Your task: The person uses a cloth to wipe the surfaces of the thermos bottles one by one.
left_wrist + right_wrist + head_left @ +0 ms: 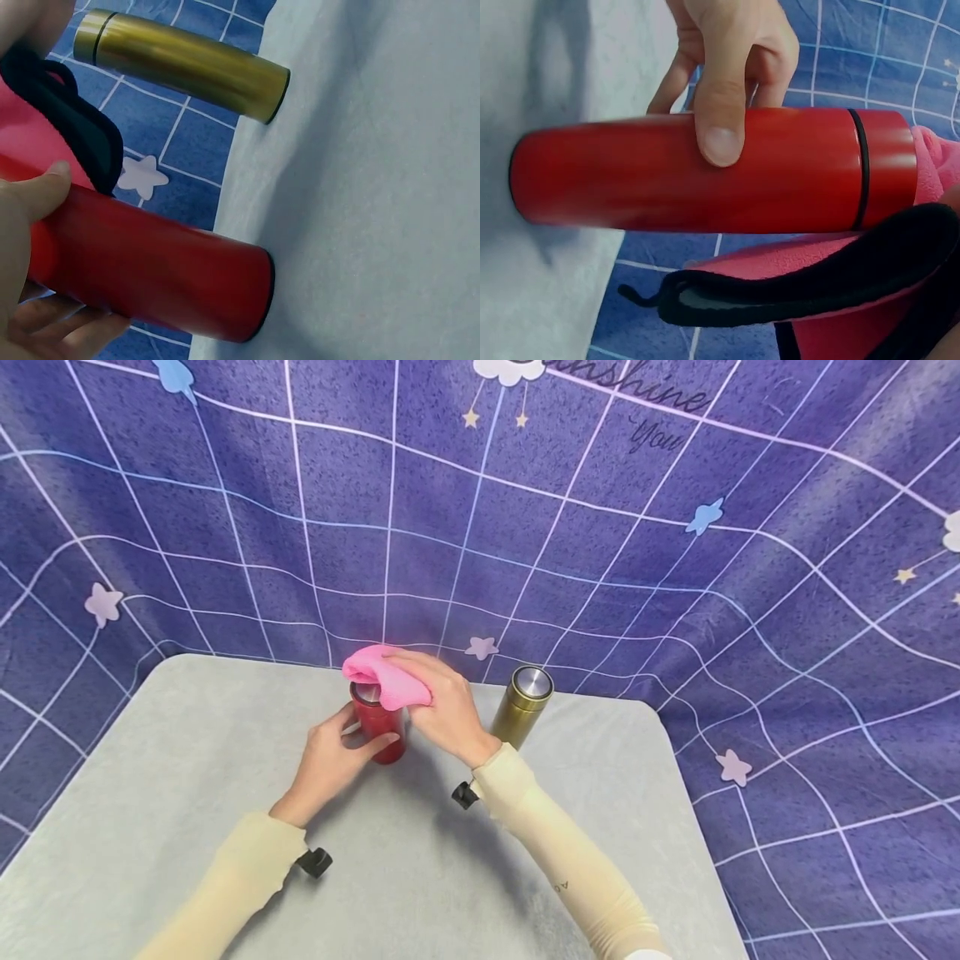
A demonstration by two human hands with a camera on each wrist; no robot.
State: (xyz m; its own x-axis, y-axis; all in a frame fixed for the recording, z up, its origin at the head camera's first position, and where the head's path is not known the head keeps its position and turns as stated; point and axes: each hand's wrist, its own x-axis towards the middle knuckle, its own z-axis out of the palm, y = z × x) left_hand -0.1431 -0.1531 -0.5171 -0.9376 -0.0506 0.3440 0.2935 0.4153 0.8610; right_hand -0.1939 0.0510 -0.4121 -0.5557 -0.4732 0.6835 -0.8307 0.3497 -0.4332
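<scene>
A red thermos flask (382, 731) stands upright near the back edge of the table, its silver-topped lid partly covered. My left hand (327, 767) grips its body, the thumb across the front and the fingers behind, as the right wrist view shows. My right hand (447, 706) holds a folded pink cloth (384, 675) against the top and side of the flask's lid. In the right wrist view the pink material (817, 259) has a thick black edging beside the flask. The right fingers are mostly hidden by the cloth.
A gold thermos flask (517, 710) stands upright to the right, just behind my right wrist. The pale grey tabletop (600, 827) ends at a blue, grid-patterned curtain (420, 560). Black cameras sit on both wrists.
</scene>
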